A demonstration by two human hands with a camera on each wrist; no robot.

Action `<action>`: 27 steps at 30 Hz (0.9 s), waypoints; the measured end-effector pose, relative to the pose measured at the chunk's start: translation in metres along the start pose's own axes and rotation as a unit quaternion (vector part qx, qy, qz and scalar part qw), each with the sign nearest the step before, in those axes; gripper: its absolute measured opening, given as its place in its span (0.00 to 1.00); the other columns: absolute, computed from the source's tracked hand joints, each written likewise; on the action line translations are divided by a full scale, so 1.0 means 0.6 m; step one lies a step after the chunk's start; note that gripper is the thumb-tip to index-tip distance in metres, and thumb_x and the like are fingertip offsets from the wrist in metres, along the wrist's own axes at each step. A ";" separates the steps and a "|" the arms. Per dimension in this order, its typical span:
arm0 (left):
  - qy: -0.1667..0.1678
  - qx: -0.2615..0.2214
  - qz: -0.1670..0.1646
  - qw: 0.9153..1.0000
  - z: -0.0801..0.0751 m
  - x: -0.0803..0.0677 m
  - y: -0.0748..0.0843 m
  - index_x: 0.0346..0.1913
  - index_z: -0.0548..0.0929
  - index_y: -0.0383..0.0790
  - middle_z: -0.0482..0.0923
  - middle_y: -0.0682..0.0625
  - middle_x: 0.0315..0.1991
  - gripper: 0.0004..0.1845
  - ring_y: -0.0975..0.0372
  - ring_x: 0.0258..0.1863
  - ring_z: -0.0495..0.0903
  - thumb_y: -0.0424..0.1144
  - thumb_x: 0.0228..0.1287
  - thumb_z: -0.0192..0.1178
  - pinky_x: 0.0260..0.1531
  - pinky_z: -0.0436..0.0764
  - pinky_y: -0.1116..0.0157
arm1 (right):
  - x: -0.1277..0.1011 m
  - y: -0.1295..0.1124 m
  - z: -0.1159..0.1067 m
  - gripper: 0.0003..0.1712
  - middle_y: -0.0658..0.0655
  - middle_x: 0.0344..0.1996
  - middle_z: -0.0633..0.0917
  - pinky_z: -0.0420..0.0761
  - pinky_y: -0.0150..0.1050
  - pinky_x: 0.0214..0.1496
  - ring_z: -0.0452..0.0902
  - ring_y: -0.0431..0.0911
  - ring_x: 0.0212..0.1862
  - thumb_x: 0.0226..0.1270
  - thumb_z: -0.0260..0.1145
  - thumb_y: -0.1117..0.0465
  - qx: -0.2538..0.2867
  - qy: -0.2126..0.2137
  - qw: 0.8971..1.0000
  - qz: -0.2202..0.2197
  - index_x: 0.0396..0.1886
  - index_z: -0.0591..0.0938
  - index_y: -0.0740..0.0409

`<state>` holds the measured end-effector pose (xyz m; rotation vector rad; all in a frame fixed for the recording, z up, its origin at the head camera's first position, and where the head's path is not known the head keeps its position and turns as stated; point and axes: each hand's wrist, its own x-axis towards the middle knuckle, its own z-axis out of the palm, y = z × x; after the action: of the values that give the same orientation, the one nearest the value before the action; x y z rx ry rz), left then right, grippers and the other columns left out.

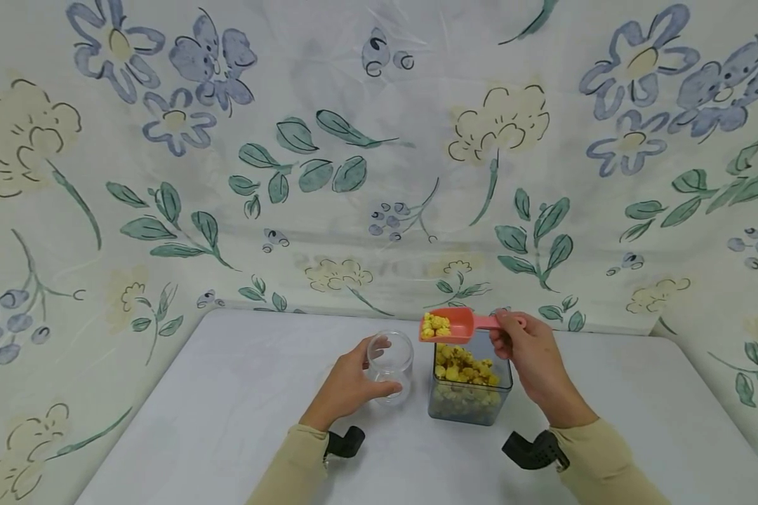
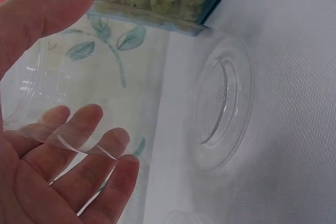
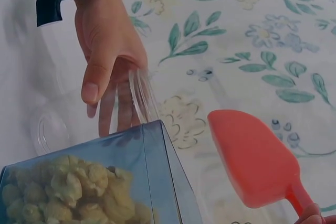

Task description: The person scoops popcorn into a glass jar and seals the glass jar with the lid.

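Beyond both hands, a floral sheet is spread as a backdrop, and beneath them a white table is seen. The forearms are covered by tan sleeves. Between the hands, closer to the right one, a tinted square container is set on the table, partly filled with yellow popcorn. The left hand is partly opened, its thumb and fingers curved around opposite sides of a clear jar, which is held upright just left of the container. The right hand is closed on the handle of a red scoop. To that hand's left, the scoop is held above the container, its front edge pointed toward the left hand, near the jar's mouth but apart from it. Black wrist mounts are worn behind both hands. Smallest, a few popcorn pieces are carried at the scoop's front.
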<state>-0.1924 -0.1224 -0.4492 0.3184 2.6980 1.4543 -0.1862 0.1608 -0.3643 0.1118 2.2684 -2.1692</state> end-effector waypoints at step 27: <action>-0.003 0.010 -0.009 1.000 0.001 -0.001 0.002 0.70 0.71 0.43 0.76 0.44 0.65 0.42 0.46 0.60 0.76 0.48 0.52 0.78 0.59 0.77 0.45 | 0.014 0.000 0.052 0.17 0.55 0.28 0.80 0.76 0.30 0.29 0.70 0.42 0.27 0.81 0.54 0.58 -0.042 -0.018 0.999 -0.007 0.50 0.77 0.71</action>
<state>-0.1915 -0.1217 -0.4487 0.2970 2.7049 1.4201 -0.1960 0.1300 -0.3660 0.0552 2.3442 -2.0597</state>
